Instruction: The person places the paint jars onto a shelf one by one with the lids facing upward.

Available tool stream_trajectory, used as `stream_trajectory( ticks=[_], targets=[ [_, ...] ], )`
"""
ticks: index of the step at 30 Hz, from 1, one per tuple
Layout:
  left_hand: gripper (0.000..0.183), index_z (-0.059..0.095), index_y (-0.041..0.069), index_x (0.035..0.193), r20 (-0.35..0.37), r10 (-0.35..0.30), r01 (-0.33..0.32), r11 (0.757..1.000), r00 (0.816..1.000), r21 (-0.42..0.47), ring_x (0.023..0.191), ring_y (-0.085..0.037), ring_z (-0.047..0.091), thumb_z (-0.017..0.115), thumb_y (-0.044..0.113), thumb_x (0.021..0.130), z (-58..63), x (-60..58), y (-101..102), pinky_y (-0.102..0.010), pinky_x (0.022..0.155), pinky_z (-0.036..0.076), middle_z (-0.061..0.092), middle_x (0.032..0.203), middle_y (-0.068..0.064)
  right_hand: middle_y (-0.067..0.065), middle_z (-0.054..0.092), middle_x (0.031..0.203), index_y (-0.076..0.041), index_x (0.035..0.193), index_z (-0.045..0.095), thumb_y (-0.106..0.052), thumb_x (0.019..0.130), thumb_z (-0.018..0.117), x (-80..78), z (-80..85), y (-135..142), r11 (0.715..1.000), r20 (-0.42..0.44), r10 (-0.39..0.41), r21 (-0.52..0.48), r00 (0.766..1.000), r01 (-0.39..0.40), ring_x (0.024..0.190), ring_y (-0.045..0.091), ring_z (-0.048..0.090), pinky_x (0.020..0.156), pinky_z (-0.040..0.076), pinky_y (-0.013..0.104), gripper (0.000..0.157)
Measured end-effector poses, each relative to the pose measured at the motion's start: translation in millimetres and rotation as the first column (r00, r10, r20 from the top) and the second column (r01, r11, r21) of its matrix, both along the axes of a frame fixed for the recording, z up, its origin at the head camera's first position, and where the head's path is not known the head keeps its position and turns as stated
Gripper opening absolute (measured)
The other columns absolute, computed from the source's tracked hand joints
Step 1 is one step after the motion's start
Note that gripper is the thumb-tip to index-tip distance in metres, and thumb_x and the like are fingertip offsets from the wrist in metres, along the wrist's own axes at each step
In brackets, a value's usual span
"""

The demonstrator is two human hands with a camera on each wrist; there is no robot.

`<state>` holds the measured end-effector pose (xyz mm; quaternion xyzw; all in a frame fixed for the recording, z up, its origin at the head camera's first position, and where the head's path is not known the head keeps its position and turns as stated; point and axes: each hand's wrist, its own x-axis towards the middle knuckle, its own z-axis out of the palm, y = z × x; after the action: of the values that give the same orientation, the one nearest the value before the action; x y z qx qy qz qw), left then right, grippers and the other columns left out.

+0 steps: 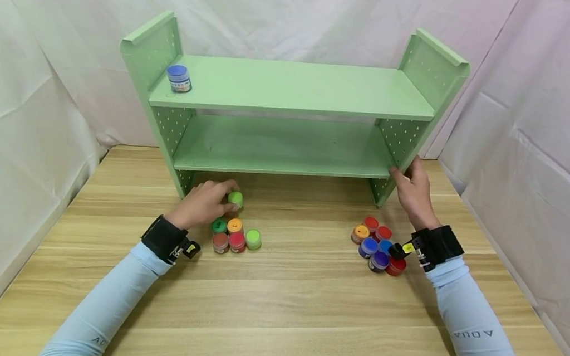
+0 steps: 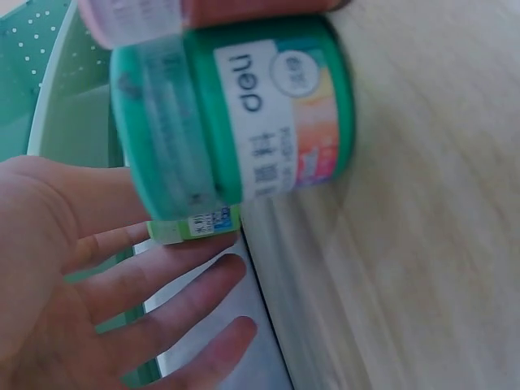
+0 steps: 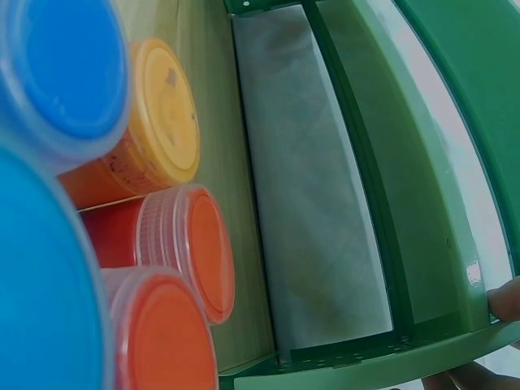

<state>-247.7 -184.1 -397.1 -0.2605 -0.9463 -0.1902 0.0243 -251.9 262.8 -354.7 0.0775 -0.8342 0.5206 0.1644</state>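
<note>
My left hand point(image 1: 206, 202) pinches a light green paint jar point(image 1: 235, 198) between thumb and fingers, near the shelf's left foot. In the left wrist view, that light green jar point(image 2: 195, 226) is partly hidden behind a dark green paint jar point(image 2: 268, 114). My right hand point(image 1: 416, 194) grips the right side panel of the green shelf point(image 1: 285, 171), its thumb at the front and the other fingers behind the panel. Part of the thumb point(image 3: 505, 301) shows on the shelf's edge in the right wrist view. A blue-lidded paint jar point(image 1: 179, 79) stands on the upper board at the left.
Below my left hand several paint jars stand grouped, among them an orange one point(image 1: 235, 226), a red one point(image 1: 237, 242) and another light green one point(image 1: 253, 239). Beside my right wrist is a second cluster with orange point(image 1: 360, 233), blue point(image 1: 368, 247) and red jars point(image 1: 396, 266). White sheeting point(image 1: 297, 20) hangs behind the wooden table point(image 1: 274, 311).
</note>
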Motion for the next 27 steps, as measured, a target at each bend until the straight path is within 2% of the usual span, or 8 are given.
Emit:
stream_trajectory(
  ticks=[8,14,21,27],
  targets=[
    [0.038,0.061,0.01,0.118,-0.087,0.0,0.004,0.999,0.996,0.042,0.066,-0.013,0.053,0.07,0.028,0.086,5.4,0.8,2.3,-0.03,0.057,0.045,0.063,0.092,0.001,0.017,0.045,0.135,-0.013,0.15,0.028,-0.023,0.1,0.047,-19.1,-19.8,14.9,1.0,-0.002,-0.003,-0.014,1.0,0.003,0.112,0.022,0.044,0.088,0.039,0.037,0.054],
    [0.036,0.062,0.013,0.114,-0.148,0.014,-0.002,0.997,0.989,0.078,0.076,-0.014,0.06,0.07,0.032,0.084,11.4,3.8,6.1,-0.032,0.062,0.047,0.064,0.092,0.003,0.014,0.046,0.134,-0.017,0.149,0.029,-0.026,0.1,0.047,-22.8,-25.4,17.6,1.0,-0.014,-0.008,-0.006,1.0,0.008,0.111,0.021,0.044,0.087,0.039,0.037,0.054],
    [0.034,0.065,0.014,0.107,-0.286,0.023,0.018,0.989,0.958,0.143,0.073,-0.011,0.061,0.073,0.032,0.079,17.2,5.6,9.7,-0.03,0.059,0.047,0.065,0.084,0.006,0.015,0.046,0.134,-0.018,0.15,0.029,-0.026,0.1,0.047,-21.0,-24.8,16.4,1.0,-0.011,-0.002,-0.017,1.0,0.001,0.111,0.021,0.044,0.087,0.039,0.037,0.054],
    [0.035,0.066,0.012,0.107,-0.347,0.025,0.044,0.981,0.937,0.189,0.07,-0.011,0.061,0.072,0.032,0.079,21.9,6.0,9.3,-0.031,0.057,0.047,0.066,0.082,0.004,0.016,0.045,0.135,-0.014,0.15,0.028,-0.023,0.1,0.047,-21.7,-23.7,16.2,1.0,-0.001,-0.003,-0.013,1.0,0.003,0.111,0.021,0.044,0.088,0.039,0.037,0.055]
  ],
)
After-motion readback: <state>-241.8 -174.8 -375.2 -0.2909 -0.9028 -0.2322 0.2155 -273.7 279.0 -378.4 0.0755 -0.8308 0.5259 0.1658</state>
